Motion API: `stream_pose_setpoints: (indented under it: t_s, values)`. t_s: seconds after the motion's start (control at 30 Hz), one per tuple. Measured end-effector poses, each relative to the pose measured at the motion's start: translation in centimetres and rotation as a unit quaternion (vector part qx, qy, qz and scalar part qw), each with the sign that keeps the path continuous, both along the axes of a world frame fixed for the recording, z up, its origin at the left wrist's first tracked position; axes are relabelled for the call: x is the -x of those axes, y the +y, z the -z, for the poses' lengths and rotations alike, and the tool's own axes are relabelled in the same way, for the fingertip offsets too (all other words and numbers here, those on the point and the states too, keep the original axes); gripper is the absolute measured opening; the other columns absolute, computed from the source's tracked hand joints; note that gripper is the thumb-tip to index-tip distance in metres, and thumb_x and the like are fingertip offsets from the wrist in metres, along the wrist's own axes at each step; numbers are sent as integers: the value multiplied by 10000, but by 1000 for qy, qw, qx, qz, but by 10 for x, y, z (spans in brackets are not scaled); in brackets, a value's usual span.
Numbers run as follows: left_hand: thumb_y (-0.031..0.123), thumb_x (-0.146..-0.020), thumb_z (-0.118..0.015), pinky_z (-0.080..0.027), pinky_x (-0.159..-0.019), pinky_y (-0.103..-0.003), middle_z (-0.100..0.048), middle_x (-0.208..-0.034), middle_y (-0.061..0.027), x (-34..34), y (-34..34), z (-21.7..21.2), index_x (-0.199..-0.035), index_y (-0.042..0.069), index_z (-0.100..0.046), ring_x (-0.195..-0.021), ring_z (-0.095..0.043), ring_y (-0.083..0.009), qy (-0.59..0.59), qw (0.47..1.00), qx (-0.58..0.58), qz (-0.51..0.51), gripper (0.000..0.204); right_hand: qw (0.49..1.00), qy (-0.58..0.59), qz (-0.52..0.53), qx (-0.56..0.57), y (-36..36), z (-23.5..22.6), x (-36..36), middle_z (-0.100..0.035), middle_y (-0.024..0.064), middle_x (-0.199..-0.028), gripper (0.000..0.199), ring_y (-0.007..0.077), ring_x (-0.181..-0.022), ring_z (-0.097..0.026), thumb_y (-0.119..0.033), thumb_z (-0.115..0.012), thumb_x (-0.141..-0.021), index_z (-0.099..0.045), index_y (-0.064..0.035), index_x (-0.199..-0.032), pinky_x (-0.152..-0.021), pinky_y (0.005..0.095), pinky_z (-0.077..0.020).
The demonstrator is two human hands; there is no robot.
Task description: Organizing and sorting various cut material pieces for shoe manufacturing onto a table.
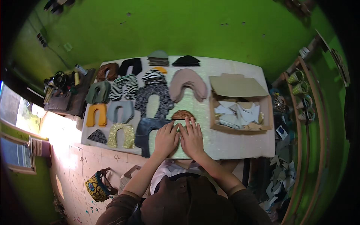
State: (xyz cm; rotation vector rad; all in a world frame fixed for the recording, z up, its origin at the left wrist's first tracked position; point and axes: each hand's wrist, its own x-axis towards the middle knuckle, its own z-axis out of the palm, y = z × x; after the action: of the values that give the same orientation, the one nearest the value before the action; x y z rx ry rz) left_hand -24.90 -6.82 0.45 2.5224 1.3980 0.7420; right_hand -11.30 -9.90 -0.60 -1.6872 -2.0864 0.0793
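Observation:
My left hand (167, 139) and my right hand (192, 139) lie side by side near the table's front edge, fingers stretched forward, thumbs close together. Both rest on a pale greenish surface; whether a separate piece lies beneath them I cannot tell. Just beyond the right fingertips is a brown textured half-round piece (182, 114). Left of my left hand lies a dark blue-grey arch-shaped piece (143, 132), its upper edge reaching close to the fingers. Farther back are a black-and-grey patterned arch (142, 98) and a stack of dusty-pink arches (188, 75).
An open cardboard box (240, 88) with pale scraps stands at the right. More cut arches, including a mustard one (96, 115) and a glittery yellow one (129, 141), cover the table's left. A sewing machine (60, 80) stands far left; a patterned bag (98, 186) is on the floor.

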Motion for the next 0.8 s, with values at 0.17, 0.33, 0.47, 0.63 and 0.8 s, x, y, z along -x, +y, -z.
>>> stream_pose_setpoints:
  t_s: [0.17, 0.33, 0.47, 0.63, 0.8]
  values:
    - [182, -771, -559, -403, -838, -378, -519, -1134, -130, -99, -2, -1, -1089, 42, -543, -1014, -511, -272, -17, 999, -15, 41, 348, 999, 6, 44, -31, -16, -13, -90, -374, 194, -1306, 389, 372, -1242, -310, -156, -505, -805, -506, -53, -1180, -1002, 499, -261]
    - [161, -747, -579, -389, -851, -382, -507, -1102, -149, -162, -7, -19, -1084, 26, -529, -1008, -493, -310, -39, 998, -18, 56, 367, 993, 40, 110, -34, -25, -24, -166, -431, 182, -1215, 349, 371, -1186, -364, -103, -504, -780, -517, -39, -1123, -964, 481, -303]
    - [133, -743, -570, -382, -845, -382, -516, -1069, -137, -188, -3, -29, -1055, 34, -532, -993, -491, -304, -60, 995, -46, 63, 329, 988, 59, 142, -33, -18, -27, -222, -507, 161, -1086, 269, 337, -1060, -457, -79, -513, -772, -550, -30, -1034, -889, 422, -371]
    - [126, -748, -563, -393, -820, -382, -544, -1001, -107, -199, 12, -21, -1015, 40, -552, -946, -513, -271, -68, 994, 7, 90, 281, 984, 74, 155, 44, 0, -20, -260, -580, 135, -952, 217, 311, -892, -557, -113, -516, -781, -584, -18, -964, -744, 389, -462]
    - [118, -746, -560, -439, -718, -388, -564, -879, -124, -207, 24, -12, -947, 35, -583, -810, -554, -289, -93, 987, 71, 112, 219, 977, -31, 137, 160, 33, -12, -256, -566, 173, -994, 348, 314, -894, -567, -224, -580, -778, -540, -15, -1053, -744, 399, -481]
